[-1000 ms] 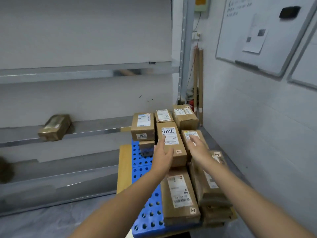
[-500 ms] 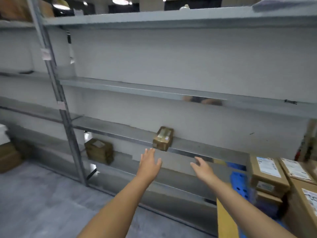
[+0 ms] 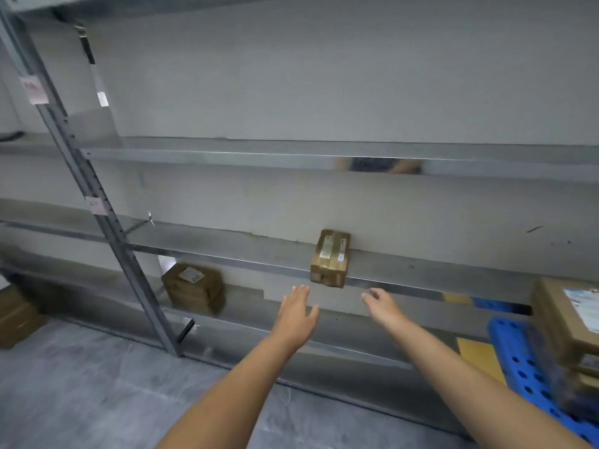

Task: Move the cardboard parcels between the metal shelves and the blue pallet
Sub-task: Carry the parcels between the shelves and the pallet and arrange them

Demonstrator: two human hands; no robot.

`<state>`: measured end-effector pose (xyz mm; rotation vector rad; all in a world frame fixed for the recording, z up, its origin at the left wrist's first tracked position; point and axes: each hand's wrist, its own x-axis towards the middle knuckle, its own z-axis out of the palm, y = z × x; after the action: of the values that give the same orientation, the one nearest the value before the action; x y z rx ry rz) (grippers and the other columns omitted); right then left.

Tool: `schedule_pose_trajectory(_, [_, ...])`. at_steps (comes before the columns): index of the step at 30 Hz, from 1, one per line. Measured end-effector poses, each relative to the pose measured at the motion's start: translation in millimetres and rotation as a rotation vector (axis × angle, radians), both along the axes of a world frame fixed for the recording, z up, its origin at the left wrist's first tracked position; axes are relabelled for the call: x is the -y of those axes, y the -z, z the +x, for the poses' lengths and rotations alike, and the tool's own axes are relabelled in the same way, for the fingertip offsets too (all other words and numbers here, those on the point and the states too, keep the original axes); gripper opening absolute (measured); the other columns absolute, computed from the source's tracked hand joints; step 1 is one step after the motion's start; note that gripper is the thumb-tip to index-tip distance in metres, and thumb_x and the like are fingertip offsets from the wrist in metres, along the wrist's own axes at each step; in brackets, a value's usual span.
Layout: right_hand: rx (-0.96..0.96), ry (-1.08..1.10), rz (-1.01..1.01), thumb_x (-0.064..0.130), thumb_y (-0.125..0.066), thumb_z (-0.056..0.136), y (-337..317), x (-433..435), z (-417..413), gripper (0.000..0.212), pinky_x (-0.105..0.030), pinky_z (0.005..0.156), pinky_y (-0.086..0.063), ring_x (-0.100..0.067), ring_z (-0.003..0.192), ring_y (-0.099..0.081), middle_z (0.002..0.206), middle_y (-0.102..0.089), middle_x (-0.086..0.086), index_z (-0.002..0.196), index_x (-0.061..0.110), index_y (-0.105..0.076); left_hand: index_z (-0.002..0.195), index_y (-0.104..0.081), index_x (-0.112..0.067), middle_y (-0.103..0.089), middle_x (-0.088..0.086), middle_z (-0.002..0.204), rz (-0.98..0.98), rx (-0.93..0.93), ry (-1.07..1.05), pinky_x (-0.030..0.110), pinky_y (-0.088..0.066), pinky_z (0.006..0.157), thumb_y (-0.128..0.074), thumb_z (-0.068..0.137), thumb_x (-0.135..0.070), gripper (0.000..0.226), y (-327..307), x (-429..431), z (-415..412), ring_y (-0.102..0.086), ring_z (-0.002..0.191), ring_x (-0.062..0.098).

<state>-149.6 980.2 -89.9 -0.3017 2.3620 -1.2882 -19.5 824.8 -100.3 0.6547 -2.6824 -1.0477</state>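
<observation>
— While both hands reach toward the rack, where does the small parcel (image 3: pixel 330 259) lie?

— On the middle shelf (image 3: pixel 227 244). Its long axis runs front to back, near end at the shelf's front lip, far end toward the grey wall. The labelled face points up.

— And the hands?

— The left hand (image 3: pixel 296 314) is just below and left of it, fingers stretched out, holding nothing. The right hand (image 3: pixel 384 307) is just below and right, fingers loosely spread, also holding nothing. Neither touches the parcel.

— Room around it?

— Open shelf runs to both sides. The upright post (image 3: pixel 97 205) stands well apart on the left. A bigger parcel (image 3: pixel 194 288) sits on the shelf below.

— Materials?

— Boxy brown cardboard under glossy tape. The shelves are dull grey sheet metal with a shiny front edge. At the right, the blue pallet (image 3: pixel 525 367), plastic with round holes, carries stacked parcels (image 3: pixel 564 319) with white labels.
</observation>
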Motion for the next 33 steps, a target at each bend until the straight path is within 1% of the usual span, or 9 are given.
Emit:
schedule_pose_trajectory(10, [0.136, 0.026, -0.064, 0.030, -0.041, 0.101, 37, 85, -143, 0.050, -0.031, 0.100, -0.034, -0.026, 0.135, -0.041, 0.149, -0.041, -0.010, 0.145, 0.008, -0.035, 0.155, -0.027, -0.012, -0.024, 0.005, 0.163, -0.072, 0.099, -0.116, 0.037, -0.009, 0.125, -0.036, 0.106, -0.031, 0.053, 17, 79, -149, -0.009, 0.153, 0.018])
schedule_pose_trajectory(12, [0.168, 0.041, -0.077, 0.028, -0.042, 0.101, 45, 97, -173, 0.046, -0.029, 0.094, -0.035, -0.028, 0.131, -0.045, 0.144, -0.046, -0.012, 0.141, 0.006, -0.041, 0.155, -0.027, -0.012, -0.024, 0.007, 0.163, -0.029, 0.120, -0.177, 0.040, -0.011, 0.125, -0.035, 0.106, -0.032, 0.053, 19, 93, -184, -0.010, 0.153, 0.021])
schedule_pose_trajectory(17, [0.228, 0.055, -0.123, 0.033, -0.049, 0.098, 66, 123, -229, 0.056, -0.032, 0.103, -0.036, -0.028, 0.134, -0.043, 0.149, -0.041, -0.011, 0.147, 0.010, -0.033, 0.154, -0.030, -0.014, -0.037, 0.011, 0.157, 0.233, 0.153, -0.277, 0.042, -0.032, 0.116, -0.039, 0.105, -0.035, 0.053, 34, 113, -253, -0.035, 0.144, 0.029])
schedule_pose_trajectory(21, [0.248, 0.019, -0.169, 0.035, -0.054, 0.095, 84, 140, -241, 0.045, -0.014, 0.069, -0.050, -0.015, 0.103, -0.059, 0.123, -0.058, 0.005, 0.136, 0.019, -0.047, 0.153, -0.032, -0.015, -0.042, 0.013, 0.153, 0.352, 0.167, -0.301, 0.041, -0.036, 0.112, -0.039, 0.104, -0.041, 0.056, 50, 124, -282, -0.042, 0.139, 0.032])
schedule_pose_trajectory(24, [0.348, -0.009, -0.239, 0.043, -0.049, 0.096, 88, 149, -242, 0.034, -0.032, 0.071, -0.057, -0.015, 0.092, -0.067, 0.114, -0.068, 0.002, 0.126, 0.028, -0.051, 0.146, -0.042, -0.018, -0.052, 0.010, 0.146, 0.362, 0.188, -0.262, 0.035, -0.045, 0.106, -0.037, 0.104, -0.044, 0.050, 62, 131, -287, -0.055, 0.128, 0.020])
schedule_pose_trajectory(26, [0.376, -0.029, -0.267, 0.046, -0.044, 0.097, 89, 154, -240, 0.032, -0.034, 0.069, -0.058, -0.016, 0.091, -0.069, 0.110, -0.069, 0.004, 0.125, 0.032, -0.050, 0.128, -0.053, -0.029, -0.063, 0.006, 0.132, 0.416, 0.165, -0.240, 0.012, -0.051, 0.080, -0.036, 0.104, -0.045, 0.034, 69, 133, -286, -0.064, 0.099, -0.007])
schedule_pose_trajectory(27, [0.374, -0.022, -0.294, 0.045, -0.043, 0.098, 90, 156, -238, 0.033, -0.038, 0.076, -0.058, -0.016, 0.095, -0.068, 0.112, -0.069, 0.003, 0.127, 0.032, -0.049, 0.125, -0.054, -0.032, -0.065, 0.003, 0.127, 0.452, 0.146, -0.239, 0.009, -0.048, 0.073, -0.036, 0.104, -0.045, 0.031, 70, 132, -285, -0.064, 0.091, -0.009])
schedule_pose_trajectory(29, [0.350, 0.000, -0.351, 0.041, -0.040, 0.100, 91, 160, -232, 0.038, -0.040, 0.093, -0.052, -0.017, 0.106, -0.064, 0.124, -0.063, 0.001, 0.135, 0.027, -0.044, 0.133, -0.055, -0.025, -0.066, -0.003, 0.122, 0.540, 0.132, -0.253, 0.018, -0.046, 0.079, -0.034, 0.104, -0.046, 0.041, 71, 131, -283, -0.062, 0.099, 0.001])
schedule_pose_trajectory(33, [0.330, 0.059, -0.400, 0.034, -0.032, 0.104, 89, 166, -215, 0.041, -0.023, 0.092, -0.038, -0.010, 0.112, -0.051, 0.132, -0.050, 0.008, 0.143, 0.023, -0.035, 0.131, -0.058, -0.022, -0.070, -0.004, 0.111, 0.698, 0.105, -0.286, 0.018, -0.049, 0.072, -0.034, 0.105, -0.042, 0.040, 61, 121, -270, -0.066, 0.099, 0.007])
